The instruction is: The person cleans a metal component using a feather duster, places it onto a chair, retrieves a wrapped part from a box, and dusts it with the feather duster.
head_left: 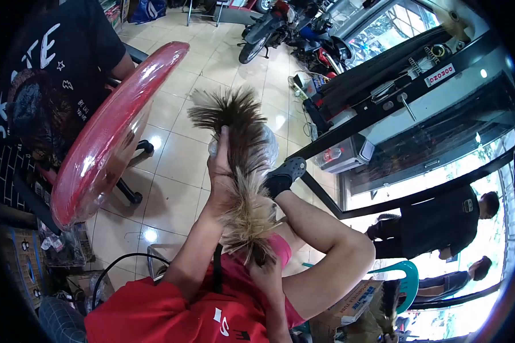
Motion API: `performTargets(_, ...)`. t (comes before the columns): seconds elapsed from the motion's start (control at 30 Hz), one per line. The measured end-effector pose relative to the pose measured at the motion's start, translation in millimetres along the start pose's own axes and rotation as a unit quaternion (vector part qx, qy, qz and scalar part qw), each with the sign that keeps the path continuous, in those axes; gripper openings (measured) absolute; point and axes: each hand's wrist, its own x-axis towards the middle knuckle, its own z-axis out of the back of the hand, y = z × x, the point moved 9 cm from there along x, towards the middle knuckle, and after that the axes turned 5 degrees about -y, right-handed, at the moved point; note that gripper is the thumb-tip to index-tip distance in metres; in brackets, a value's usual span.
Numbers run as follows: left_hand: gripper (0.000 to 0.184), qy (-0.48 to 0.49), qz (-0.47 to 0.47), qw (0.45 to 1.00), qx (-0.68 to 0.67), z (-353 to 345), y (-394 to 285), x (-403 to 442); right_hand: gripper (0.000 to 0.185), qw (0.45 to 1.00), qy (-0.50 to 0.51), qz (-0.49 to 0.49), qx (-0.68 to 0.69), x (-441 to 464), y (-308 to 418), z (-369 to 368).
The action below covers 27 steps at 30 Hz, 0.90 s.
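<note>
A feather duster (pixel 243 188) with dark brown feathers at its far end and pale, straw-coloured ones nearer my body stretches upward from my lap. My left hand (pixel 220 177) grips the dark part, its thumb lying along the feathers and the other fingers mostly hidden behind them. At the near end, my right hand (pixel 264 273) is closed low on the duster over my pink shorts (pixel 280 247). Feathers cover some of its fingers. A whitish, shiny bundle (pixel 272 146) shows partly behind the brown feathers.
A red plastic-wrapped curved panel (pixel 117 134) stands at left beside a person in a black T-shirt (pixel 51 74). Motorbikes (pixel 263 34) are parked at the back. A glass door (pixel 418 131), cardboard box (pixel 357 303) and green chair (pixel 409 280) are at right, with people beyond.
</note>
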Motion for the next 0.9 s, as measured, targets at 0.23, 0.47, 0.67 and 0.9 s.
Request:
performTargets(0.23,0.069,-0.152,-0.074,0.984,0.054,62.6,-32.9,31.3,0.04,0.984,-0.1,0.008,-0.147,4.6,-54.7,30.2)
performTargets(0.47,0.054,-0.058,-0.05,0.996,-0.035,70.4,-37.6,45.0,0.031,0.996,-0.06,-0.053,-0.04,-1.0,-64.5,-1.7)
performTargets(0.67,0.049,-0.181,-0.1,0.976,0.064,88.3,-46.1,41.7,0.035,0.989,-0.123,0.038,-0.068,-4.2,-112.4,9.4)
performTargets(0.9,0.047,-0.154,-0.094,0.98,0.089,81.5,-49.5,39.3,0.032,0.972,-0.189,0.054,-0.129,-4.6,-110.1,15.0)
